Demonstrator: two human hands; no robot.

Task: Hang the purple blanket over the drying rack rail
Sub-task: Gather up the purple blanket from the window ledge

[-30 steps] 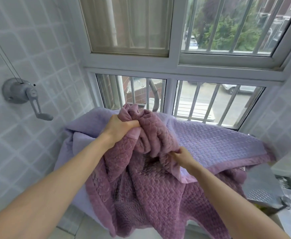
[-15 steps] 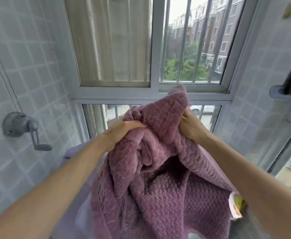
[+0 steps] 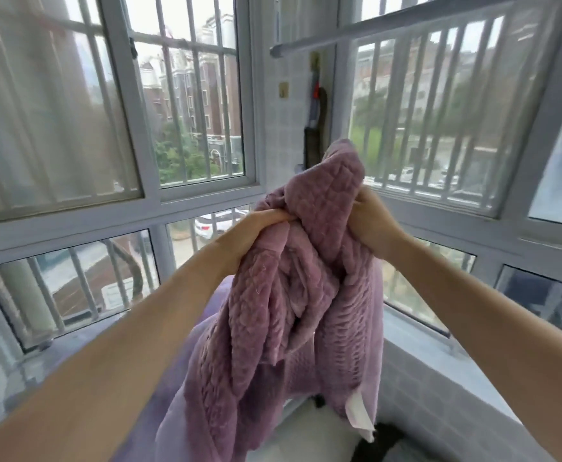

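The purple quilted blanket (image 3: pixel 289 295) hangs bunched in front of me, its top raised to chest height and its lower part trailing down toward the lighter lavender side below. My left hand (image 3: pixel 256 225) grips a fold at the blanket's upper left. My right hand (image 3: pixel 369 218) grips the bunched top on the right. The drying rack rail (image 3: pixel 406 28), a grey horizontal bar, runs across the upper right above the blanket, well clear of it.
Barred windows (image 3: pixel 189 111) surround the corner on both sides. A tiled pillar (image 3: pixel 293 111) between them carries hooks and a hanging dark tool (image 3: pixel 316 128). A tiled ledge (image 3: pixel 439 378) runs along the lower right.
My view has swung right and up, bringing the rail into sight. Both hands have lifted the blanket higher off the surface and carried it toward the right window.
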